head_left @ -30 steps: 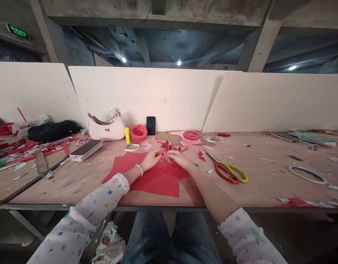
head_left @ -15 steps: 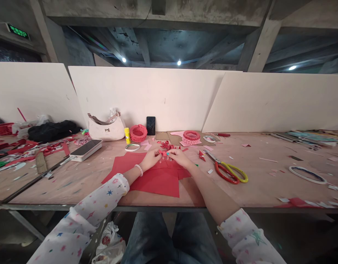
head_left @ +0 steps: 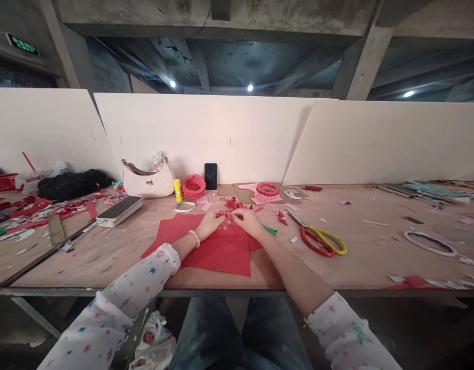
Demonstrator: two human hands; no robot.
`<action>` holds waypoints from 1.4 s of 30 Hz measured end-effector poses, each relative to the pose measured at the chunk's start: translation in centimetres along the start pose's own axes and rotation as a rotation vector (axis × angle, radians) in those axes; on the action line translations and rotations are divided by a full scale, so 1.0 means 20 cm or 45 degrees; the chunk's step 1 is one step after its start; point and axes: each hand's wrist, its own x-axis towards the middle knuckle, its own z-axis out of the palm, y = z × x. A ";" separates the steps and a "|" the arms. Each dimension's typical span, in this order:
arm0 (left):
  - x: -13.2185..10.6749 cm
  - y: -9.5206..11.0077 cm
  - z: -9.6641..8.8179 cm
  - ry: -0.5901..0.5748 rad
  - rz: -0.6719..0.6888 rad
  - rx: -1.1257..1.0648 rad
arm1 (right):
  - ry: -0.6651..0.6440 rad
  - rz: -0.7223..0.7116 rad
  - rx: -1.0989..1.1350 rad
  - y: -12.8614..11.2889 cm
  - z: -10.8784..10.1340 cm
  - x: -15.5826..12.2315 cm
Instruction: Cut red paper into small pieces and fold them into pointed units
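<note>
Between my two hands, above the red paper sheets [head_left: 217, 257], is a small folded piece of red paper [head_left: 228, 216]. My left hand [head_left: 212, 222] pinches it from the left, a beaded bracelet at the wrist. From the right, my right hand [head_left: 247, 220] closes its fingertips on the same piece, partly hiding it. Just beyond my fingers lies a pile of folded red paper pieces [head_left: 233, 202]. Right of my right hand are another red folded piece [head_left: 282, 218], a green strip [head_left: 270, 229] and large scissors [head_left: 317, 236] with one red and one yellow handle.
A yellow glue stick [head_left: 177, 190], two ring-shaped red paper stacks [head_left: 193, 186] [head_left: 268, 190] and a tape roll [head_left: 185, 206] stand behind. A white handbag [head_left: 149, 180], a phone [head_left: 211, 176] and a white device [head_left: 120, 210] are on the left. White boards [head_left: 206, 133] close off the back.
My right hand has shifted slightly left and turned at the folded red piece, uncovering more of the green strip. My left hand stays nearly in place.
</note>
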 end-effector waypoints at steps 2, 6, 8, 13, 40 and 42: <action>0.00 0.01 0.00 0.015 -0.055 -0.055 | 0.034 -0.002 -0.047 -0.01 0.00 0.00; -0.02 0.03 0.01 0.034 -0.103 -0.104 | 0.084 0.028 -0.196 -0.04 0.00 -0.01; -0.02 0.04 0.02 0.041 -0.115 -0.098 | 0.096 0.057 -0.274 -0.05 0.00 -0.01; -0.02 0.05 0.03 0.046 -0.151 -0.103 | 0.122 0.069 -0.402 -0.06 0.00 -0.01; 0.01 -0.03 -0.02 -0.068 -0.315 -0.576 | 0.153 -0.211 -0.261 -0.06 0.01 -0.01; 0.01 -0.03 -0.02 -0.072 -0.313 -0.586 | 0.138 -0.228 -0.264 -0.06 0.01 -0.01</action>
